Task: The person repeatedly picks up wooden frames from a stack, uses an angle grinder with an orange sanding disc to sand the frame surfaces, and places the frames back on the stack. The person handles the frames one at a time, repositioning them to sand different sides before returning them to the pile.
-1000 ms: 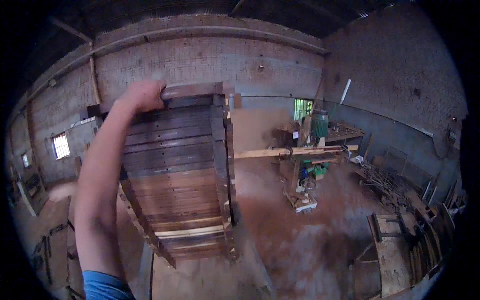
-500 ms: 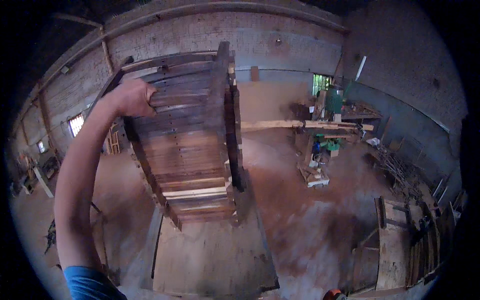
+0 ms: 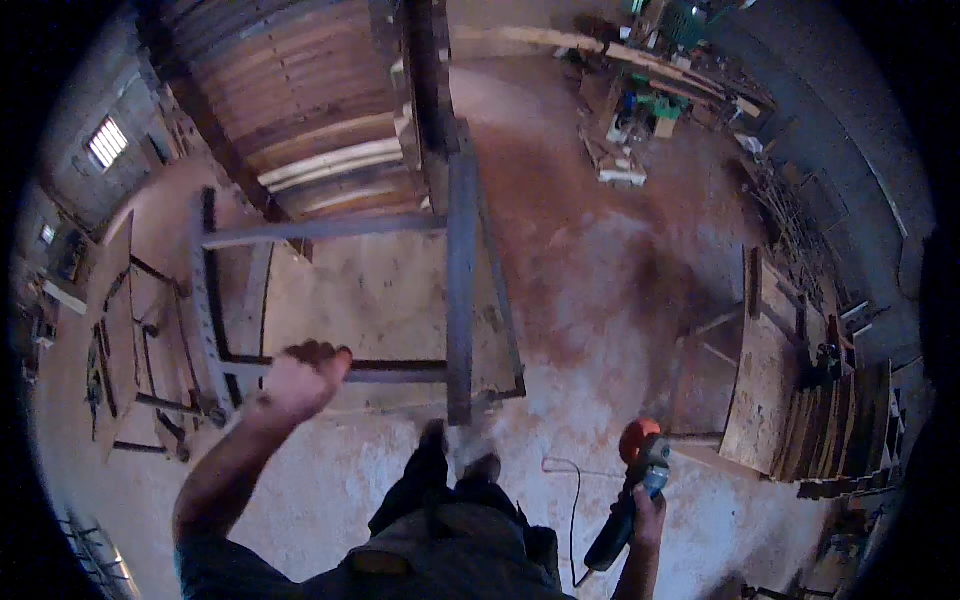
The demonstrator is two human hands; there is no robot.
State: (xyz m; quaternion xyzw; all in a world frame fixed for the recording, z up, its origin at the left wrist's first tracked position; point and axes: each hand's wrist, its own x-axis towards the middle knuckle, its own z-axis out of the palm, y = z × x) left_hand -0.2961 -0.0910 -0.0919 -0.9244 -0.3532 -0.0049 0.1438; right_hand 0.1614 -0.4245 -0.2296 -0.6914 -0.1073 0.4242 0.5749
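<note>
My left hand (image 3: 300, 383) is closed round the near crossbar of a dark wooden frame (image 3: 459, 290). The frame has two crossbars between side posts, and it is over the pale board in front of me. In my right hand (image 3: 648, 510), low on the right, is an angle grinder (image 3: 617, 528) with an orange disc (image 3: 639, 436) pointing away from me. A dark cord hangs in a loop from the grinder's rear end. Beyond the frame rises a tall stack of slatted wooden pieces (image 3: 330, 110), its top cut off by the view's edge.
The pale board (image 3: 350, 290) lies under the stack. At the right is a pile of wooden panels (image 3: 765, 370). Metal-legged frames (image 3: 150, 370) stand at the left. Farther off are a long timber beam (image 3: 540, 37) and a green machine (image 3: 660, 105).
The view has tipped down. My left hand has come down from the stack's top toward me, and the dark frame is now over the board. My right hand with the grinder has come into view.
</note>
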